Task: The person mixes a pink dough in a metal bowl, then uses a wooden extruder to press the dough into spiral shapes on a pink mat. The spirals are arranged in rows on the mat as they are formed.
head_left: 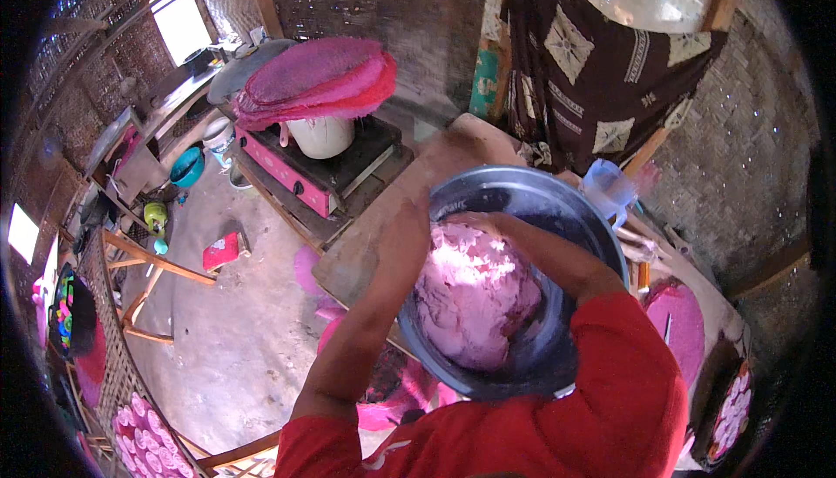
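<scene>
Clearly, the pink dough [475,308] lies right of centre in the frame, heaped toward the left side of a wide dark-blue basin [557,365]. At its upper edge, the right hand [484,223] rests on the dough with its fingers curving over; how tightly they close cannot be told. The left hand [415,219], by the basin's upper-left rim, is blurred, so its spread and any hold cannot be told.

Along the lower edge, the person's red shirt [522,443] bears a pale mark, too small to read. At upper left of centre, the stove [283,169] has a pink front with small pale motifs, and round pink mats [305,86] lie over a white pot [320,139]. Further left, a pale bucket [218,136] seems printed, illegibly. A red packet [225,252] lies on the floor. At upper right hangs a brown cloth [601,69] with cream squares.
</scene>
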Demonstrator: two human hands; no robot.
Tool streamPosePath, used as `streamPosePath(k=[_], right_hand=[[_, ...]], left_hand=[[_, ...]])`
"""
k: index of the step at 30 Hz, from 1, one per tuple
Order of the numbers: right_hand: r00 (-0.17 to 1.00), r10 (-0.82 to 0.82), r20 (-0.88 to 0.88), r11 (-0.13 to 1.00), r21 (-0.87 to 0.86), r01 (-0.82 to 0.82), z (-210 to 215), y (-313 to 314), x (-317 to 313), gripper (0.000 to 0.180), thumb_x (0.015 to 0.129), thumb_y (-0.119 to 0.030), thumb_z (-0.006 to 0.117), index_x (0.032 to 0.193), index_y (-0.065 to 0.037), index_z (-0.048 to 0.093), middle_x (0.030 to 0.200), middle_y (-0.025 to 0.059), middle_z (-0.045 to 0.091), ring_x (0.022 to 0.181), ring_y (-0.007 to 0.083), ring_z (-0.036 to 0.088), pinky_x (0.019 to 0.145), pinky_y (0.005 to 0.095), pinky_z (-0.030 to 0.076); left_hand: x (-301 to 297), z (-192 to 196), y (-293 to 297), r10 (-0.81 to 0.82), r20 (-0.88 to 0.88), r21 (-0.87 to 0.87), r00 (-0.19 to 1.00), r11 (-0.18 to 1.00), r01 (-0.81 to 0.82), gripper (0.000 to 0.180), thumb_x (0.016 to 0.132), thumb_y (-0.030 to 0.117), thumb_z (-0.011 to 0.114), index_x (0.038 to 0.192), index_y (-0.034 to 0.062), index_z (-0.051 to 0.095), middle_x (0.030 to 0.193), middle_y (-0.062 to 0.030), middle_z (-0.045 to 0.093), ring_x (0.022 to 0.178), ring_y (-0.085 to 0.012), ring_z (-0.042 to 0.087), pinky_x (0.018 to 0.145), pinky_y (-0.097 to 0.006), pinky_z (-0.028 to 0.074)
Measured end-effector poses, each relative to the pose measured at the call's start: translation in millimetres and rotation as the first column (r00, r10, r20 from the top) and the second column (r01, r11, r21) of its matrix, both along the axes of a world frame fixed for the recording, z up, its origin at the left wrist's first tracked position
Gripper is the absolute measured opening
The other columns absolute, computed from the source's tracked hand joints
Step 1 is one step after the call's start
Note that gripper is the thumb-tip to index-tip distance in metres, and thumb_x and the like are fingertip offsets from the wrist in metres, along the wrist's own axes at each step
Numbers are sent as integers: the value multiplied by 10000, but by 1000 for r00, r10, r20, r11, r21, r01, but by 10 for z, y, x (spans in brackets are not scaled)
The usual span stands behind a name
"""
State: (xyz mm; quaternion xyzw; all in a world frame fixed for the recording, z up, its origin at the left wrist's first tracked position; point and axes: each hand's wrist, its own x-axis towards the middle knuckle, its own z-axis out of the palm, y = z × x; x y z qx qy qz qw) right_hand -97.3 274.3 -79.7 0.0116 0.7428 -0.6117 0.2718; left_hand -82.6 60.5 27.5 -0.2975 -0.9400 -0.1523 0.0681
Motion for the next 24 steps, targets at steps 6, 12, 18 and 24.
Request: streamPosePath(k=[6,12,18,24], right_hand=[[906,423,6,826,409,-388,664,-691,387,841,715,-596,686,1307,-22,520,1373,232,460,1291,391,404,1085,473,322],[531,847,-17,248,897,-367,1348,-758,1841,848,688,-559,730,1303,-16,516,1459,195,366,1386,412,255,1109,575,232],[761,567,-315,490,872,-4,1082,-638,2597,447,801,-285,657,1216,-127,615,1471,116,360,1390,422,237,946,635,419],[689,519,-507,557,811,177,203,-725,1748,379,862,-107,549,1240,-127,562,1416,173,397,1211,476,445,850,460,534]], left_hand=[[1,5,-32,-23,-14,36,1000,999,24,495,921,86,397,1414,116,402,1094,-264,582,933,-418,636,786,-502,521],[-66,-21,-25,-84,79,105,993,992,76,511,913,104,417,1422,136,391,1107,-280,572,963,-421,632,803,-491,523],[-43,2,-15,-71,134,123,988,991,54,561,877,62,444,1431,128,381,1104,-271,572,937,-434,634,785,-502,517],[4,-18,-29,-71,87,158,994,986,56,564,864,34,452,1420,110,391,1071,-270,570,899,-438,633,754,-513,514]])
